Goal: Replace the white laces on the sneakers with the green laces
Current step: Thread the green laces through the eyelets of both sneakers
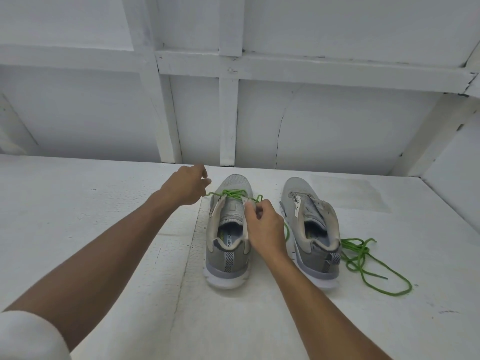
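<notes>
Two grey sneakers stand side by side on a white surface, heels toward me. The left sneaker [228, 229] has a green lace [233, 194] threaded through its front eyelets. My left hand [185, 185] pinches one end of that lace and holds it out to the left of the shoe. My right hand [265, 227] pinches the other end at the shoe's right eyelet flap. The right sneaker [311, 229] has no lace in it. A second green lace [368, 263] lies loose in a tangle to its right.
The white painted table [104, 229] runs wide to the left and toward me. A white framed wall [228, 120] rises just behind the shoes, and a slanted white beam [428, 141] closes the right side.
</notes>
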